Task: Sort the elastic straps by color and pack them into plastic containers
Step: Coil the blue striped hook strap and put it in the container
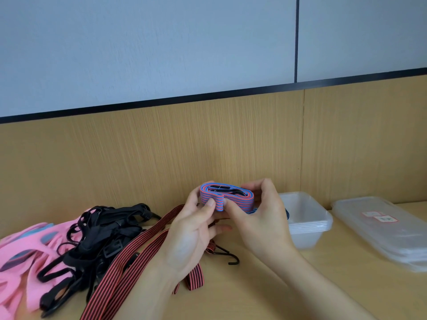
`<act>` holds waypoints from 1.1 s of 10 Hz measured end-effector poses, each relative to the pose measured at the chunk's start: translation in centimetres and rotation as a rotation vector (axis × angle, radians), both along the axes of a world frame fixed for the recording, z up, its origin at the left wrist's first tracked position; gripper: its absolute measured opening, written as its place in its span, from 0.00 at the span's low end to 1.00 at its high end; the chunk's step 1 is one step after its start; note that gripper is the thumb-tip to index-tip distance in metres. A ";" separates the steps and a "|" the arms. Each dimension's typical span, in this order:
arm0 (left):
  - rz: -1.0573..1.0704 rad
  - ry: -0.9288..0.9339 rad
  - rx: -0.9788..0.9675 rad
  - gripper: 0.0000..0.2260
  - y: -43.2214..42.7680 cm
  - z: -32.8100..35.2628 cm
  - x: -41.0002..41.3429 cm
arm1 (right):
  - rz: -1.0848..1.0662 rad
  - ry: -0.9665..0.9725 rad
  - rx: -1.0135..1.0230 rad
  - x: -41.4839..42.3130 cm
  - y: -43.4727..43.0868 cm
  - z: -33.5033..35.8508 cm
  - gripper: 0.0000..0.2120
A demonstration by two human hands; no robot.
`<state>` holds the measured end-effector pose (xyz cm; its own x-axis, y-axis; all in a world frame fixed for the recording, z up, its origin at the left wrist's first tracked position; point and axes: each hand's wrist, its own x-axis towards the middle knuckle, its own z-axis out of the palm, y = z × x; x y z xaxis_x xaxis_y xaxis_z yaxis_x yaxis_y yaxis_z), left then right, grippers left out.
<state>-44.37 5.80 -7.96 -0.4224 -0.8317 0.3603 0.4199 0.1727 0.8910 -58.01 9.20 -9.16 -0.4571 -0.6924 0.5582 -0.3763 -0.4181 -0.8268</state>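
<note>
Both hands were on one blue-red strap (231, 199), folded into a flat coil and held up off the bench (300, 285) near the back edge, just left of the container stack (309, 225). Left hand (194, 229): fingers curled behind the coil, thumb pressing its front. Right hand (261, 218): fingers wrapped over the coil's right end, thumb on the front. A bit of blue showed by the stack's left rim behind the right hand; couldn't tell if it was inside the top container or part of the held strap. Clear lids (381, 232) were stacked flat at the right edge, none fitted. Unsorted: red-black straps (138, 250) strewn from centre to the front-left, one black hook (231, 257) lying under the hands; a tangle of black straps (104, 227) left of them; pink straps (27, 250) at the left edge. My read: early stage, first color being bundled, nothing confirmed packed, three colors plus the lids left to do.
</note>
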 end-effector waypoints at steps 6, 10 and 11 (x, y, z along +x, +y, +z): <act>0.028 -0.044 -0.069 0.16 -3.1 -1.9 0.6 | -0.085 0.387 -0.095 -1.0 0.2 0.2 0.25; 0.038 -0.046 -0.138 0.19 -1.4 -1.0 0.3 | 0.147 0.395 0.000 -2.6 0.3 0.5 0.19; 0.048 -0.051 -0.167 0.19 -1.6 -1.4 0.3 | 0.153 0.446 0.018 -2.8 0.2 0.5 0.19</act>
